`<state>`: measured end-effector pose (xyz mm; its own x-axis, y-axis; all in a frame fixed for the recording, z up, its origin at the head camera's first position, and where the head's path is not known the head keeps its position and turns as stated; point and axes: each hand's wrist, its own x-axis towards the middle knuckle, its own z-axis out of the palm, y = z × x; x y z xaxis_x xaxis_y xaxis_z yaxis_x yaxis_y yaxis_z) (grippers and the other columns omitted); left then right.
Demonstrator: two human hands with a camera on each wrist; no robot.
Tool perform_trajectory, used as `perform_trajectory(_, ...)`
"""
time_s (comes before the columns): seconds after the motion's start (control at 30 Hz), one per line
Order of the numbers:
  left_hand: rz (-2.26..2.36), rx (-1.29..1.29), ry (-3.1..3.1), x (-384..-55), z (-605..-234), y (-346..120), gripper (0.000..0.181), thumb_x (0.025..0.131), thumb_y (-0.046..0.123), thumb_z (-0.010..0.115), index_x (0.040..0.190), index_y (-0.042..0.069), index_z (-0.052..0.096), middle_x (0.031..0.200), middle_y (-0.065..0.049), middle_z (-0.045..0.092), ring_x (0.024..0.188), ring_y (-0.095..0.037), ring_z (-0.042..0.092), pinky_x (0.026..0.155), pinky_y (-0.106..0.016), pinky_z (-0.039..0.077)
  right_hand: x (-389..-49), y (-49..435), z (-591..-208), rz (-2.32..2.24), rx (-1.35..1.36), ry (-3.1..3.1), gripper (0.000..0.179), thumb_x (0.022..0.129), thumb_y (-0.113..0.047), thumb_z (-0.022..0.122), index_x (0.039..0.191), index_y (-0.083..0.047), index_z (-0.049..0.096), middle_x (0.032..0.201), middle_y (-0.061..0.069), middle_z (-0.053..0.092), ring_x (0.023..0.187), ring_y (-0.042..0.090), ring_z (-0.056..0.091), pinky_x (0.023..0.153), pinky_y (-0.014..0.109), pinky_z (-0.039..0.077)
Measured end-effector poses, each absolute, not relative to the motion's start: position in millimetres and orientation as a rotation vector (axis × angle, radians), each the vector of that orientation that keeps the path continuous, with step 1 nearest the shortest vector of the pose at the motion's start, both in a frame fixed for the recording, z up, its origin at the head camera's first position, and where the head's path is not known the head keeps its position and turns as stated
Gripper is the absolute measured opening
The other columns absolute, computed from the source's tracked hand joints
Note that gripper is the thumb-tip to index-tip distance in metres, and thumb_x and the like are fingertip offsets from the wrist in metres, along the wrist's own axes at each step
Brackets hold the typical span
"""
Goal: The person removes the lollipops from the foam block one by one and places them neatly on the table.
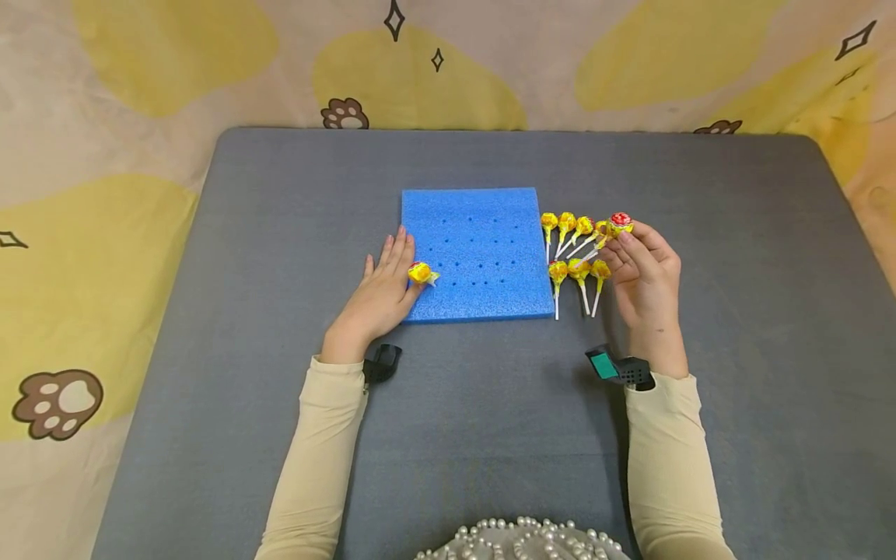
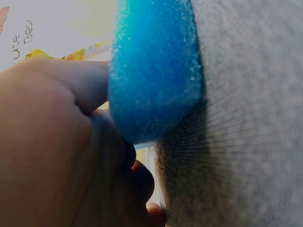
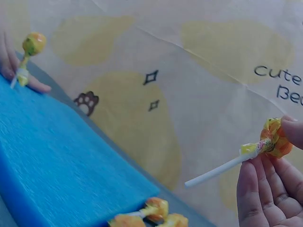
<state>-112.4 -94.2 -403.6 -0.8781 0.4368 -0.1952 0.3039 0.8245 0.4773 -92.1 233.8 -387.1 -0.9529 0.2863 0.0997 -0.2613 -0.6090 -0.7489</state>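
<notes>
My left hand (image 1: 381,295) rests along the left edge of a blue foam board (image 1: 483,299) dotted with small holes, its fingers straight. Beside its thumb, a yellow-wrapped lollipop (image 1: 420,272) stands upright with its stick in the foam; the right wrist view shows this lollipop (image 3: 34,43) too. Right of the board, my right hand (image 1: 647,272) pinches another lollipop (image 3: 276,138) by its wrapped head between thumb and fingers. Its white stick (image 3: 213,171) points away from the hand, free of the foam. In the left wrist view, the thumb lies against the foam's edge (image 2: 156,71).
More wrapped lollipops lie on the table just right of the board, in an upper row (image 1: 566,223) of several and a lower row (image 1: 579,268) of three. The grey table (image 1: 476,404) ends at a patterned cloth (image 1: 448,78) behind.
</notes>
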Motion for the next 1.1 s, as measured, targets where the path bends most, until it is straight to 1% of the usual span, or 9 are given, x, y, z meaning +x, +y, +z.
perform_trajectory(0.2,0.641,0.556,2.705,-112,-404,-95,0.070,0.101,0.031,0.038,0.151,0.007,-0.004,0.156,-0.003,-0.015,0.142,-0.020,-0.013,0.113,-0.048,-0.005,-91,255,-390,2.565,-0.141,-1.202,0.010,0.084,0.007,0.064,0.094,0.009,0.065,0.085,0.016,0.067,0.070,0.022,0.065,0.067,0.026,0.053)
perform_trajectory(0.33,0.634,0.551,2.708,-112,-405,-95,0.070,0.101,0.031,0.039,0.151,0.008,-0.004,0.156,-0.002,-0.016,0.142,-0.019,-0.013,0.113,-0.047,-0.006,-89,270,-394,2.610,-0.179,-1.262,0.007,0.086,0.008,0.061,0.091,0.008,0.067,0.083,0.015,0.068,0.068,0.022,0.066,0.066,0.027,0.054)
perform_trajectory(0.57,0.639,0.552,2.707,-112,-405,-95,0.070,0.101,0.031,0.039,0.151,0.008,-0.005,0.156,-0.003,-0.016,0.142,-0.019,-0.013,0.113,-0.047,-0.006,-83,295,-403,2.641,-0.242,-1.534,0.010,0.087,0.009,0.059,0.087,0.004,0.068,0.078,0.012,0.069,0.066,0.019,0.068,0.065,0.027,0.056)
perform_trajectory(0.87,0.631,0.552,2.708,-113,-405,-95,0.070,0.101,0.030,0.039,0.151,0.008,-0.004,0.156,-0.003,-0.016,0.142,-0.019,-0.014,0.113,-0.047,-0.006,-82,307,-408,2.492,-0.504,-1.915,0.007,0.083,-0.001,0.070,0.079,-0.006,0.074,0.077,0.002,0.071,0.066,0.012,0.068,0.063,0.023,0.055)
perform_trajectory(1.03,0.631,0.551,2.703,-113,-406,-95,0.070,0.101,0.031,0.039,0.151,0.007,-0.004,0.155,-0.002,-0.016,0.142,-0.018,-0.014,0.113,-0.047,-0.006,-84,306,-409,2.392,-0.567,-2.001,0.009,0.080,-0.003,0.073,0.075,-0.009,0.075,0.073,0.001,0.071,0.063,0.009,0.067,0.059,0.021,0.054)
perform_trajectory(1.1,0.633,0.552,2.703,-113,-405,-95,0.070,0.101,0.031,0.039,0.151,0.007,-0.004,0.155,-0.003,-0.016,0.142,-0.019,-0.014,0.113,-0.047,-0.006,-83,306,-409,2.395,-0.595,-1.994,0.010,0.080,-0.001,0.073,0.073,-0.009,0.075,0.071,0.001,0.070,0.061,0.009,0.067,0.058,0.020,0.054)
